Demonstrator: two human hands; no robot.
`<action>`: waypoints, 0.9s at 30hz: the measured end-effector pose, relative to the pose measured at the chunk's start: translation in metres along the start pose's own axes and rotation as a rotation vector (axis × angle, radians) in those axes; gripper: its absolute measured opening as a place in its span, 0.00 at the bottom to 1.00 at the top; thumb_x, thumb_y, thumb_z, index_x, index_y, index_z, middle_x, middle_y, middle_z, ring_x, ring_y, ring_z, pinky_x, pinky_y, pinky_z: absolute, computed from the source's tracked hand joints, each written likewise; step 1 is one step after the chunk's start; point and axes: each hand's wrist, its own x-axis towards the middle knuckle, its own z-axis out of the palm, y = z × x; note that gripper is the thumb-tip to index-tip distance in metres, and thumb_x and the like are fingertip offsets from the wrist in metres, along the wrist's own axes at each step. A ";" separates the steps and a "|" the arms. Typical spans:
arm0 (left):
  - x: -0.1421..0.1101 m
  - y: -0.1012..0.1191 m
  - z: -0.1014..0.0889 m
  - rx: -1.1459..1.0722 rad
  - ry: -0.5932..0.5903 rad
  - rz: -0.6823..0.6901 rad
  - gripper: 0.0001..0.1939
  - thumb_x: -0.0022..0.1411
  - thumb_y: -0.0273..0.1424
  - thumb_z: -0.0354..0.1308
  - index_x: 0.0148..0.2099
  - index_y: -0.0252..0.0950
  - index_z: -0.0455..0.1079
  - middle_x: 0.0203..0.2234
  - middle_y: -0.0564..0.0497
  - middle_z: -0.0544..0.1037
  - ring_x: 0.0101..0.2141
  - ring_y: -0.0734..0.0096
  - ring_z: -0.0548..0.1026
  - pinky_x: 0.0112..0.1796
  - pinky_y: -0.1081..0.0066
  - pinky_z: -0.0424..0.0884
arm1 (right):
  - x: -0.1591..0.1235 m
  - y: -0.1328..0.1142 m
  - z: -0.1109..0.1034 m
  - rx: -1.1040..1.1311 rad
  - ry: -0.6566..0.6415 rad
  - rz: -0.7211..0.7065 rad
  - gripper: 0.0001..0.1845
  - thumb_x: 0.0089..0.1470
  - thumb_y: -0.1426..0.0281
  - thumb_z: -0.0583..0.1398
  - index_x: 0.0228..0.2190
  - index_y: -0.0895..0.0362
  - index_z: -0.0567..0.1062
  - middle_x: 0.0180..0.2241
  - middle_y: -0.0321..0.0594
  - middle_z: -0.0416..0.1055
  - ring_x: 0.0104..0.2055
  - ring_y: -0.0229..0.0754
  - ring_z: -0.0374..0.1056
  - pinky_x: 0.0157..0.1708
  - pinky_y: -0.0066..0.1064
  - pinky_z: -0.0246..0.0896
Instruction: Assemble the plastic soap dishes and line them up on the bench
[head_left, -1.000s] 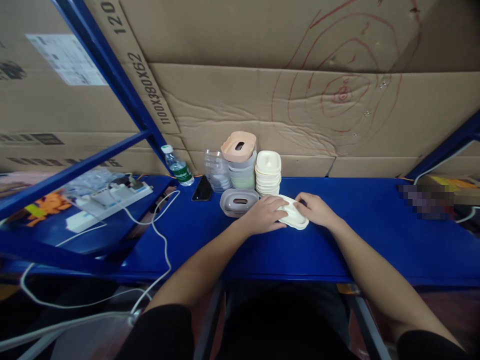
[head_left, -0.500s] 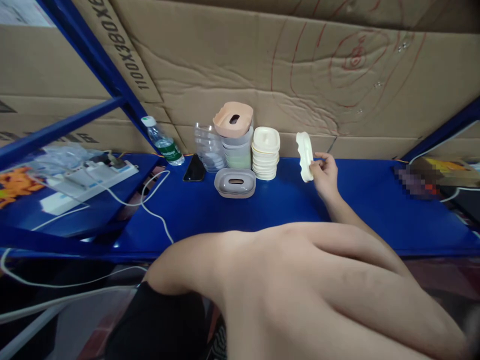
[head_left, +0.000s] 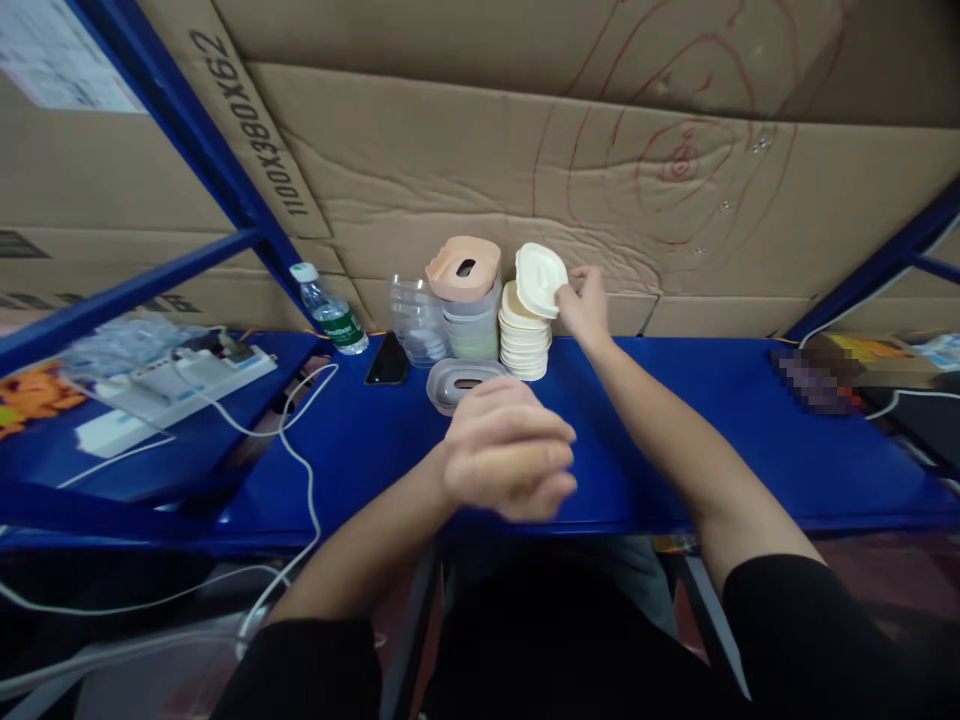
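Between the fingers of my right hand (head_left: 585,308), a cream plastic lid (head_left: 541,278) with a wavy rim is held tilted over a stack of similar cream lids (head_left: 523,352). Whether it touches the top of the stack I cannot tell. My left hand (head_left: 511,448) is in front, slightly blurred, its fingers curled in with nothing visible in them. It partly covers a grey oval tray (head_left: 444,385) with a slot. Behind that tray, a peach piece with a slot (head_left: 466,268) sits on a stack of grey containers (head_left: 474,330).
Clear plastic cups (head_left: 420,325), a black phone (head_left: 388,360) and a water bottle (head_left: 335,318) stand or lie left of the stacks. A power strip (head_left: 176,390) and white cable (head_left: 306,470) are farther left. Cardboard (head_left: 450,150) backs the blue table (head_left: 697,390).
My right hand has moved left, bringing the cream lid over the stack. My left arm, which crossed close to the camera, has drawn back, and its hand now shows. The view has shifted slightly.
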 end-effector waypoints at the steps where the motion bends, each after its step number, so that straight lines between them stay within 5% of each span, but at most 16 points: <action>1: -0.001 -0.021 0.013 -0.022 0.073 0.101 0.10 0.65 0.43 0.59 0.47 0.49 0.69 0.31 0.55 0.81 0.27 0.69 0.78 0.32 0.64 0.77 | 0.001 -0.005 0.002 -0.025 -0.004 0.003 0.22 0.57 0.66 0.53 0.53 0.55 0.63 0.38 0.43 0.74 0.40 0.52 0.72 0.44 0.46 0.68; 5: -0.022 -0.084 0.033 0.129 0.208 0.101 0.15 0.62 0.32 0.61 0.51 0.42 0.67 0.29 0.53 0.81 0.28 0.68 0.80 0.32 0.67 0.74 | 0.003 -0.019 0.004 -0.098 -0.036 0.027 0.20 0.56 0.66 0.55 0.51 0.55 0.65 0.39 0.48 0.76 0.43 0.57 0.72 0.47 0.49 0.66; 8: -0.039 -0.103 0.029 0.244 0.090 -0.087 0.11 0.65 0.36 0.58 0.49 0.40 0.69 0.28 0.52 0.81 0.29 0.68 0.80 0.35 0.66 0.74 | 0.004 -0.024 0.004 -0.152 -0.074 0.019 0.21 0.56 0.64 0.57 0.50 0.56 0.66 0.41 0.51 0.77 0.46 0.60 0.72 0.47 0.51 0.65; 11: -0.044 -0.107 0.025 0.257 0.060 -0.207 0.12 0.67 0.38 0.56 0.48 0.38 0.71 0.27 0.51 0.81 0.29 0.68 0.80 0.38 0.65 0.75 | 0.003 -0.027 0.004 -0.204 -0.106 0.021 0.21 0.56 0.59 0.59 0.48 0.55 0.68 0.43 0.53 0.77 0.49 0.62 0.72 0.49 0.52 0.65; 17: -0.040 -0.106 0.028 0.282 -0.039 -0.227 0.11 0.66 0.37 0.57 0.47 0.38 0.72 0.27 0.51 0.82 0.30 0.67 0.80 0.38 0.65 0.73 | 0.000 -0.024 0.005 -0.182 -0.117 0.067 0.34 0.56 0.39 0.56 0.47 0.54 0.71 0.46 0.54 0.78 0.52 0.61 0.72 0.51 0.50 0.65; 27: -0.044 -0.118 0.031 0.333 -0.176 -0.306 0.10 0.67 0.37 0.57 0.40 0.38 0.76 0.27 0.50 0.81 0.32 0.65 0.79 0.37 0.64 0.68 | -0.002 0.010 0.007 0.019 -0.068 0.109 0.39 0.55 0.33 0.52 0.44 0.54 0.74 0.47 0.52 0.78 0.52 0.55 0.72 0.53 0.44 0.63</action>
